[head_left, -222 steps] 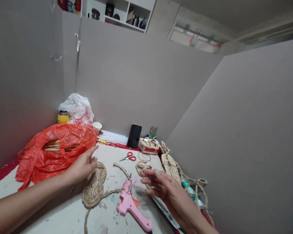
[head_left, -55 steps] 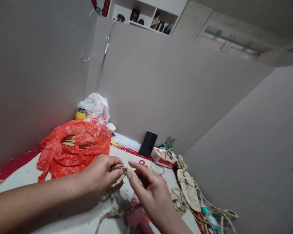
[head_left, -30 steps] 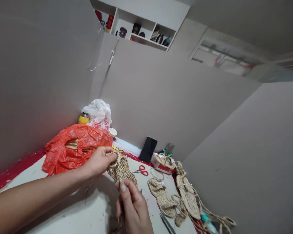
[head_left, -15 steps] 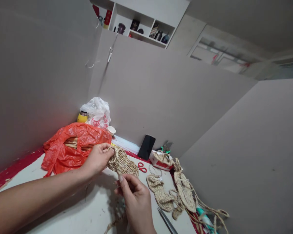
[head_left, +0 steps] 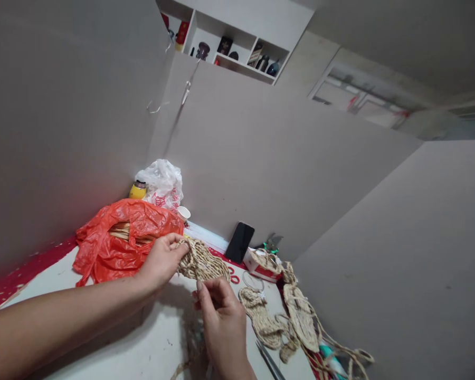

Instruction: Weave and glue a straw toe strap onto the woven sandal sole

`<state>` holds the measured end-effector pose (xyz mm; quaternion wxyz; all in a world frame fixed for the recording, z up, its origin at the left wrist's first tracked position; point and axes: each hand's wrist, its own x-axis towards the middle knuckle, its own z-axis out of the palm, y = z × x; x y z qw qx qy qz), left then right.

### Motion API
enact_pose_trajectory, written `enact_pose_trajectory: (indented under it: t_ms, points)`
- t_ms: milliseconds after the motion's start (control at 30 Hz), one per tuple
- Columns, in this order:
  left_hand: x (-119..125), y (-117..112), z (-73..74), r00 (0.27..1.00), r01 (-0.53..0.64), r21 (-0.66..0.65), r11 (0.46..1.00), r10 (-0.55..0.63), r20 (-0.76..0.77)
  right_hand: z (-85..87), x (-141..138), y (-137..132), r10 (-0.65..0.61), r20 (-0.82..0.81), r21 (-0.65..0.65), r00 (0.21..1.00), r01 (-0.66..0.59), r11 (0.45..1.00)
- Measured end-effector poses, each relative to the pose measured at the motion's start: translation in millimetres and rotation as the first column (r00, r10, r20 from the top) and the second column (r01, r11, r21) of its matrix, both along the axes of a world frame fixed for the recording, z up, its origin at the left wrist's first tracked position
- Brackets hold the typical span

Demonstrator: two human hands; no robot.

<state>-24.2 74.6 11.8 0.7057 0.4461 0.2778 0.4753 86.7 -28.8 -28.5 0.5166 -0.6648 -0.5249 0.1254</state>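
Note:
My left hand (head_left: 164, 261) grips a woven straw slipper (head_left: 206, 263) by its upper left end, thumb on top, above the white tabletop (head_left: 142, 338). At the lower edge of this slipper, my right hand (head_left: 224, 322) is closed in a pinch, thumb against fingers. What lies between those fingertips is too small to make out. Below the right hand, a twisted straw cord (head_left: 180, 369) lies blurred near the bottom edge. To the right rest another woven straw slipper (head_left: 263, 319) and a flat straw sole (head_left: 301, 316). Pointed metal tweezers (head_left: 269, 361) lie beside my right hand.
A red plastic bag (head_left: 103, 253) holding straw sits at the left, with a yellow jar (head_left: 138, 190) and white bag (head_left: 164, 182) behind. A phone (head_left: 239, 241) leans at the back by a small box (head_left: 261, 264). Red-handled scissors (head_left: 233, 277) are partly hidden by the slipper.
The slipper and both hands have shifted slightly right in view, and the slipper now covers more of the red handles. The whole scene has moved a little right as well. Both grips stay closed.

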Motion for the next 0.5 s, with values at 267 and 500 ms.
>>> enact_pose_trajectory:
  t_ms: [267,500]
  points:
    - [-1.7,1.6,2.7,0.999,0.029,0.005,1.0,-0.029,0.028,-7.9,1.9,1.3,-0.017,0.107,0.064,0.994,0.011,0.998]
    - [-3.9,0.5,1.7,0.999,0.036,0.037,0.999,-0.036,0.015,-17.3,1.4,0.3,-0.065,0.213,0.145,0.975,0.035,0.989]
